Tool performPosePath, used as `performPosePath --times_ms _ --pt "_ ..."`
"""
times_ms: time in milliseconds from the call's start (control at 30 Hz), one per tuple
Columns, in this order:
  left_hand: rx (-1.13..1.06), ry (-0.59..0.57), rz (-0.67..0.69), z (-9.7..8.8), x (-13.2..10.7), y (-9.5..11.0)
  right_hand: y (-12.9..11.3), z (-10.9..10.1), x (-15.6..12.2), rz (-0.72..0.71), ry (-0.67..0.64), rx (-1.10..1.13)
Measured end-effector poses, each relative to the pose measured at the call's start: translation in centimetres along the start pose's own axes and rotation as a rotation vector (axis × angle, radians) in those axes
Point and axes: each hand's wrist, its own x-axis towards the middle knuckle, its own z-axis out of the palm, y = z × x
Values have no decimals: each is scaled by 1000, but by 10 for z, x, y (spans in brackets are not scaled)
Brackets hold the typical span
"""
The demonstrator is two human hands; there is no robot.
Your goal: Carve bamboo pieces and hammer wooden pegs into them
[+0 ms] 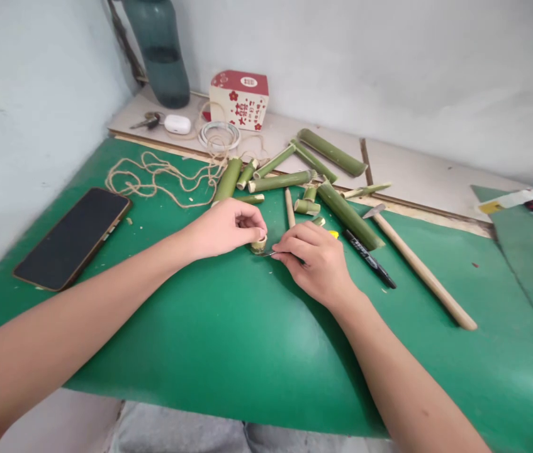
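Observation:
My left hand [228,228] is closed on a short bamboo piece [258,246], its thumb and fingers pinching the upper rim. The piece stands upright on the green table mat [209,333]. From the right, my right hand [316,259] grips a thin metal tool [267,253]. Its narrow tip touches or lies right beside the bamboo's lower side; I cannot tell which. My fingers hide the tool's handle. Beyond my right hand lie a wooden stick [289,209] and a short cut bamboo tube [307,207].
Longer bamboo lengths [348,214] lie behind, near twine [153,167]. A hammer [424,270] and black marker [370,259] lie right; a phone [72,239] lies left. On the back ledge stand a red-and-white box [239,104], a tape roll [219,136] and a bottle [162,60].

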Motion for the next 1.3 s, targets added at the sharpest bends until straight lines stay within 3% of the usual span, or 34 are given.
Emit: performPosePath --times_ms 567,1000,1300 --pt "16 32 60 2 1 -7 -1 9 -2 1 51 -60" --pt "41 13 37 2 1 -6 -4 1 13 26 -161 -117" --pt "-2 21 20 3 2 -4 0 4 1 -11 -14 -64"
